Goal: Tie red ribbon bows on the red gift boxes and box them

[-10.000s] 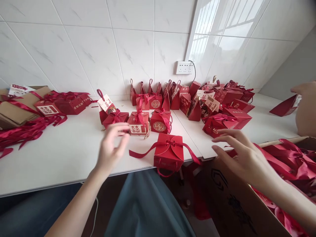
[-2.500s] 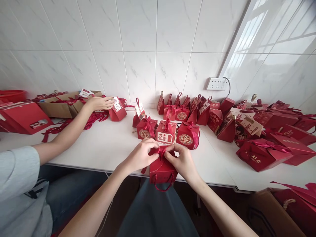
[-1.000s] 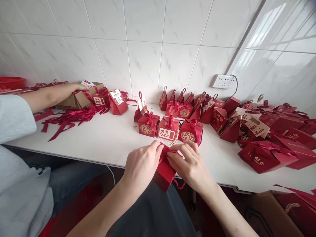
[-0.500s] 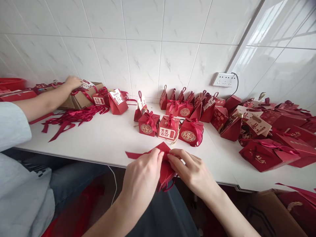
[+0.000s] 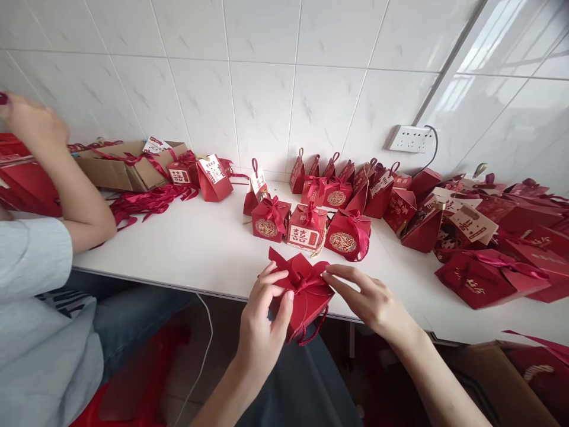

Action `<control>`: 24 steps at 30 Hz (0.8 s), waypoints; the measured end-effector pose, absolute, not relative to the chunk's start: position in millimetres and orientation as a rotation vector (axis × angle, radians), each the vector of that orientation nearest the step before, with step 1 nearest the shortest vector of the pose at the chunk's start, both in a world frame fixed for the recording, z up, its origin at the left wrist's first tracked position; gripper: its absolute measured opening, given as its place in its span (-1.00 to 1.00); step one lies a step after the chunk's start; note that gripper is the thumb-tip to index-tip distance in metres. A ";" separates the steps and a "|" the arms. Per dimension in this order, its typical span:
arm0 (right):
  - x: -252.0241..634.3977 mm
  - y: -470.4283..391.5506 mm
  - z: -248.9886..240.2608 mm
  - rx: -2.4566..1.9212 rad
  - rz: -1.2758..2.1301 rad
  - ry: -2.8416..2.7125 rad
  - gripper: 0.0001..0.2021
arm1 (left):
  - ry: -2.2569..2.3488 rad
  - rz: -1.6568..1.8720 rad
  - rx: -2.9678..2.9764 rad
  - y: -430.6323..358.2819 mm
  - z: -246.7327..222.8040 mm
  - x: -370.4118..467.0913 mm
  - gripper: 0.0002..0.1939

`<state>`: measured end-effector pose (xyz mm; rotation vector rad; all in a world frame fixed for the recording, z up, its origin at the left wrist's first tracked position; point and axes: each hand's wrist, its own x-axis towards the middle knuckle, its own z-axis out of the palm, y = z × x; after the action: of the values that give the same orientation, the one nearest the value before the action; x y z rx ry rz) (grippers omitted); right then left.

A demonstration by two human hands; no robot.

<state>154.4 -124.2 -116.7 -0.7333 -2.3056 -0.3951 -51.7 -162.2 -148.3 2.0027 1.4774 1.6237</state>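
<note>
A red gift box (image 5: pixel 306 309) with petal-like top flaps sits above my lap at the table's front edge. A red ribbon (image 5: pixel 302 281) is tied in a bow on its top, and a twisted red cord (image 5: pixel 316 332) hangs from its right side. My left hand (image 5: pixel 267 311) is curled on the box's left side, its thumb on the top and its fingers by the ribbon's left tail. With thumb and fingertips, my right hand (image 5: pixel 367 296) pinches the bow's right side.
Several finished red boxes with bows (image 5: pixel 306 228) stand just behind on the white table (image 5: pixel 186 249). More boxes (image 5: pixel 489 279) crowd the right. At left are loose ribbons (image 5: pixel 146 201), an open cardboard box (image 5: pixel 128 172) and a co-worker's arm (image 5: pixel 75 178). A carton (image 5: pixel 480 379) stands low at right.
My hands have moved apart from their close pinch over the box top, so the bow shows now. The co-worker's hand has lifted away from the cardboard box to the left.
</note>
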 end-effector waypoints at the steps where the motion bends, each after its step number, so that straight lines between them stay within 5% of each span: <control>1: 154.2 -124.5 -118.9 -0.798 -0.296 -2.235 -0.76 | 1.451 1.645 1.978 -161.0 -148.7 -51.0 -0.87; 3: 151.5 -127.0 -120.1 -0.983 -0.055 -2.045 -0.84 | 1.418 1.640 1.935 -156.2 -147.1 -51.1 -0.86; 9: 131.5 -139.4 -111.7 -1.434 0.685 -1.817 -0.56 | 1.258 1.494 1.789 -135.6 -140.0 -55.4 -0.80; 20: 118.3 -123.1 -122.0 -1.274 1.136 -1.622 -0.52 | 1.615 1.423 1.606 -147.1 -129.2 -58.4 -0.77; 24: 120.7 -130.0 -119.1 -1.377 1.065 -1.681 -0.52 | 1.497 1.332 1.433 -153.6 -124.7 -58.5 -0.76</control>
<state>120.7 -130.0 -119.1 -1.3768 -1.6809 1.0650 -58.5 -153.6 -124.7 1.4332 1.4969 1.3321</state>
